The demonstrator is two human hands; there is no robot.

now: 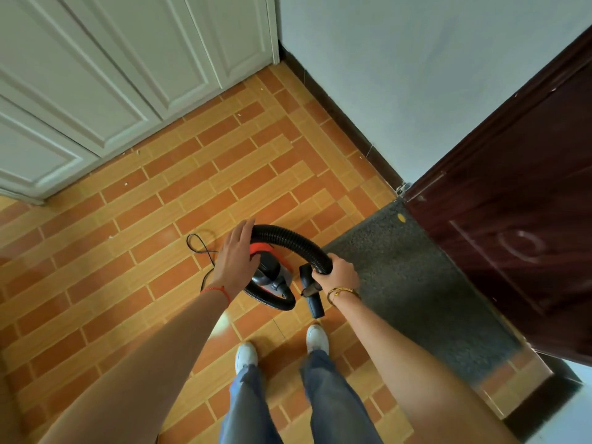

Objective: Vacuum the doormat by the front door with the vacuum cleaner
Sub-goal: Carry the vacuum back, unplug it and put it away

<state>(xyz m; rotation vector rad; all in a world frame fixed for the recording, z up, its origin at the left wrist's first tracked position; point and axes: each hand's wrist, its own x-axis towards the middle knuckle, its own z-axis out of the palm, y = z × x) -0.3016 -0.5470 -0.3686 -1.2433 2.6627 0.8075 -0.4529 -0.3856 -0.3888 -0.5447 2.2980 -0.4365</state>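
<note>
A small red and black canister vacuum cleaner stands on the tiled floor just ahead of my feet. Its black ribbed hose arcs up and over to the right. My right hand is closed around the hose end, and the black nozzle hangs down below it. My left hand hovers over the vacuum's top with fingers spread, holding nothing. The dark grey doormat lies on the floor to the right, along the open dark brown front door.
The vacuum's black power cord loops on the floor to the left. White panelled cupboard doors fill the upper left. A pale wall with a dark skirting board runs toward the door. Small bits of debris dot the orange tiles.
</note>
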